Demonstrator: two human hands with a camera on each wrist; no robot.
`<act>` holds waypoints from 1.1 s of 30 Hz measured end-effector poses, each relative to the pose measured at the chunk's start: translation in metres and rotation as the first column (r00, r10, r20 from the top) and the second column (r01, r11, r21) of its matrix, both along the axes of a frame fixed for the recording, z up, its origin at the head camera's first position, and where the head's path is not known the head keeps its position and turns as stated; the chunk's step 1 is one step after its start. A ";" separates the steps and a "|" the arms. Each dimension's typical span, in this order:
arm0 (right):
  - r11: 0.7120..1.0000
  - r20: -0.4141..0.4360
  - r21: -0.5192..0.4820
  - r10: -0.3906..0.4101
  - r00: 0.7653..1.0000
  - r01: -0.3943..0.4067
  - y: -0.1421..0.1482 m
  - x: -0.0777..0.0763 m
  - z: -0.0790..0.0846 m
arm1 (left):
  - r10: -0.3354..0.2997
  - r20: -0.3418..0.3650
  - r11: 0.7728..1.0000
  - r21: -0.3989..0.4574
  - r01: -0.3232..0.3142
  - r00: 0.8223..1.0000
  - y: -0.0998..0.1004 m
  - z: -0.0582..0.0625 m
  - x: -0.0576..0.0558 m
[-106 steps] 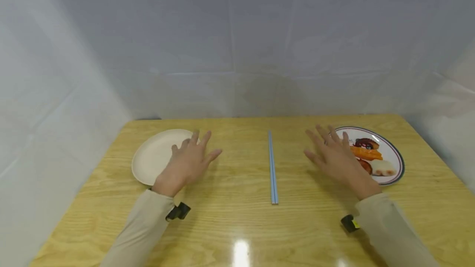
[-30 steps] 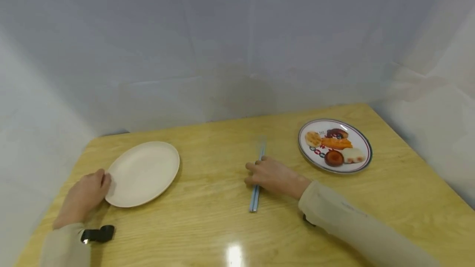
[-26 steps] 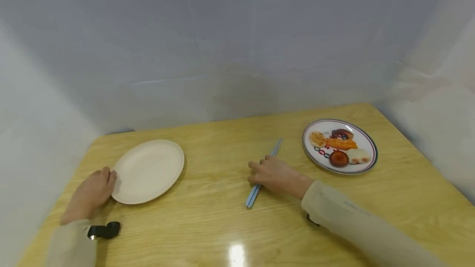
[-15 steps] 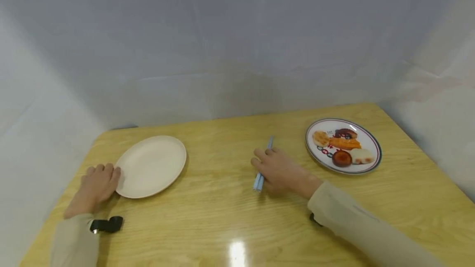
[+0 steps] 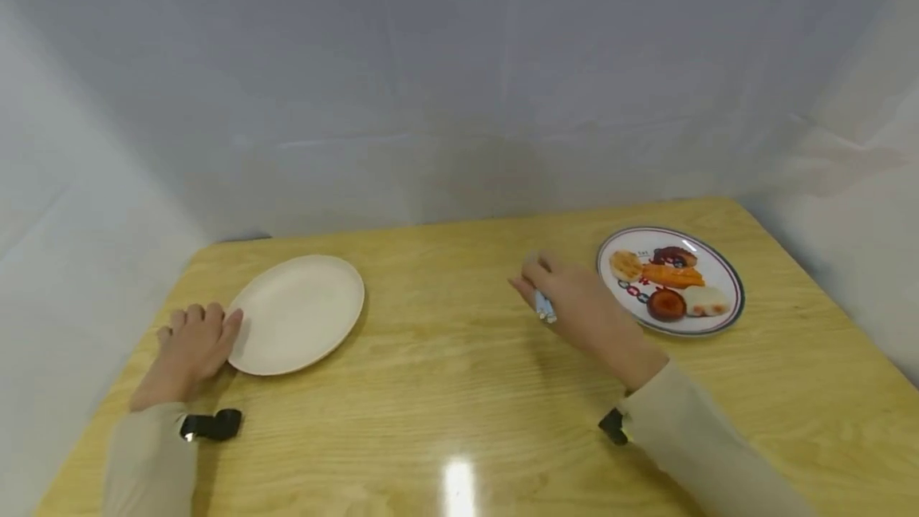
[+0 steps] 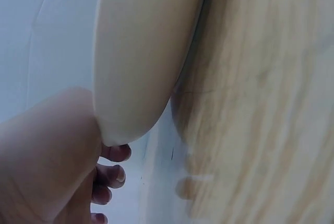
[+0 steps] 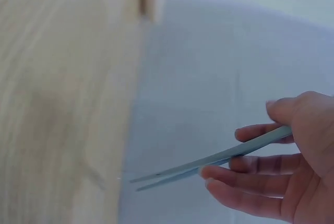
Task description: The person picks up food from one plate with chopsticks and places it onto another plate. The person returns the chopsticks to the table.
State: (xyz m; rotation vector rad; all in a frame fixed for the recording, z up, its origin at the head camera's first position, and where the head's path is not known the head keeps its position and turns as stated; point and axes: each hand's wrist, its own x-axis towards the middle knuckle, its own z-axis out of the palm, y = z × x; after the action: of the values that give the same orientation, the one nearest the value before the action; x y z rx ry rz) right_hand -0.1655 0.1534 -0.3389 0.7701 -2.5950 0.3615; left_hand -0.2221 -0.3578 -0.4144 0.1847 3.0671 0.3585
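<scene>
We tag right hand [image 5: 585, 305] grasping pale blue chopsticks [image 7: 209, 158], pair held clear of table [image 5: 402, 389], tips slightly apart in right wrist view, hidden behind hand in head view. Left hand [image 5: 194, 345] pinches left rim of cream plate [image 5: 297, 313], thumb over edge, other fingertips just outside; plate on table's left side. We note patterned plate [image 5: 722, 282] beyond right hand, on table's right, bearing orange piece [image 5: 672, 276], round brown piece [image 5: 666, 305], other food-like pieces.
</scene>
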 end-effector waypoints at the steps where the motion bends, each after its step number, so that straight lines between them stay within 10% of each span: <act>1: 0.999 0.027 -0.040 -0.011 1.000 0.012 0.004 0.002 0.004 | 0.003 0.005 1.000 0.000 -0.003 1.000 0.000 0.000 0.000; 10: 0.935 -0.033 -0.350 0.051 0.998 -0.060 0.040 0.006 0.034 | 0.014 0.054 1.000 -0.003 -0.014 0.998 -0.004 0.005 0.005; 16: 0.844 0.266 -0.523 0.030 0.963 0.118 0.060 0.016 0.043 | 0.000 0.052 1.000 0.004 -0.001 0.999 -0.005 0.009 0.006; 27: 0.842 0.381 -0.424 -0.167 0.909 0.333 0.077 0.017 0.050 | 0.017 0.055 1.000 -0.020 -0.016 0.998 -0.007 0.007 0.007; 33: 0.823 0.335 -0.442 -0.218 0.917 0.358 0.091 0.016 0.049 | 0.019 0.058 1.000 -0.020 -0.018 0.998 -0.006 0.007 0.009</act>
State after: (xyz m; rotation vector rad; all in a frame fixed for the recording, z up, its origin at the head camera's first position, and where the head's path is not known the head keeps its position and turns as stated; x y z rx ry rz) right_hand -0.1494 0.2439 -0.2897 0.1411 -2.6211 1.0503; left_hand -0.2135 -0.3640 -0.4073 0.1426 3.0153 0.3283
